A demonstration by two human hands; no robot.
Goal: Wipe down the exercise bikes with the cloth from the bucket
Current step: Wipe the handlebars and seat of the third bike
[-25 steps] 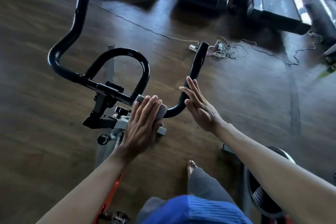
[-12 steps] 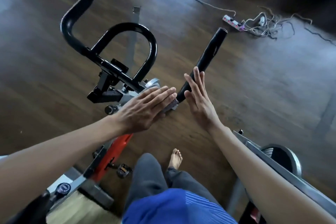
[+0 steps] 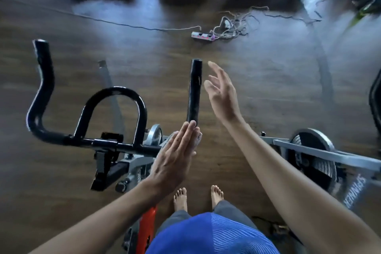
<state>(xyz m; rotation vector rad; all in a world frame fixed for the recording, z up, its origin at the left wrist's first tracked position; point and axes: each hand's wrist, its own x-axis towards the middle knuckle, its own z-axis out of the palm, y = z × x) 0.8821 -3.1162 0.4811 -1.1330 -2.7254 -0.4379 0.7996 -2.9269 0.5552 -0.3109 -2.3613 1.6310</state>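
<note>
Shiny dark wood floor (image 3: 268, 88), power strip (image 3: 203, 36) further back; left hand (image 3: 173, 163) fingers flat on cloth (image 3: 198, 140) against handlebar (image 3: 115, 144), right hand (image 3: 222, 97) fingers wide, holding nothing

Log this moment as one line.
left hand: flat, pressing cloth onto handlebar bend | right hand: open beside right grip, contact unclear | phase: wiping handlebar

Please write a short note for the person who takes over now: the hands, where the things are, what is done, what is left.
Left hand: flat, fingers straight, presses the cloth on the handlebar bend.
Right hand: open, in the air beside the right horn.
Bucket: not in view.
Done: wiping is underway; how much is clean cannot be told.
Left, likely: the horn, the second bike at right.
</note>
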